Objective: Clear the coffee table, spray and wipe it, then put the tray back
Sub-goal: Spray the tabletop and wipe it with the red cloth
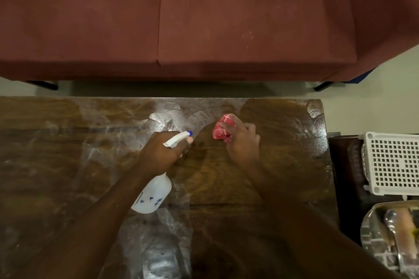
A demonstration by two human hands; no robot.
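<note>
Spraying and wiping the cleared bench (pixel 68 165), mid-frame.
Left hand (pixel 163 154) grips the spray bottle (pixel 154 195), nozzle forward; right hand (pixel 242 140) presses the bunched pink cloth (pixel 221 129) down.

Left hand (pixel 165 152), right hand (pixel 242 140) clenched

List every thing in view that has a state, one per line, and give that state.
Coffee table: cleared, smeared with wet streaks, partly wiped.
Spray bottle: tilted, off the table, nozzle pointing away from the person.
Left hand: gripping the spray bottle.
Pink cloth: bunched up, pressed on the table.
Right hand: closed on the pink cloth.
Silver tray: off the table, at the right, still loaded.
White basket: off the table.
</note>
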